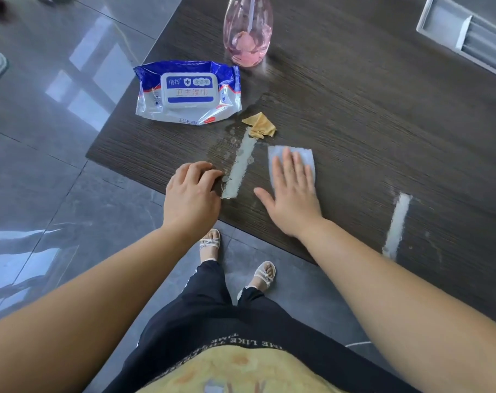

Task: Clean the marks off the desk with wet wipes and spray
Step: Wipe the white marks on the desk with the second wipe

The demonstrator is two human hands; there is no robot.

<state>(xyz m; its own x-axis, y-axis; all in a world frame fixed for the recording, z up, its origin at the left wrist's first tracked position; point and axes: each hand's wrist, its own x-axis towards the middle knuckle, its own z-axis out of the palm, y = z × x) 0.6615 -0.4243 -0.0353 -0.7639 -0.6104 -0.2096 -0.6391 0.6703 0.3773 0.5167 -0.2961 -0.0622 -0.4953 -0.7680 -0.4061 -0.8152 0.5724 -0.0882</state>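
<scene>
My R hand [293,194] lies flat, fingers straight, pressing the wet wipe [304,156] on the surface [354,109], just right of the pale residue strip [238,168]. L hand [193,191] has its fingers curled, nothing held, tips at the strip's near end. Risk, imo: the surface is wet round the strip, so the wipe may smear glue sideways, or a wide stroke may knock the tape scrap [259,126]. 2nd strip [397,222] looks untouched.
</scene>
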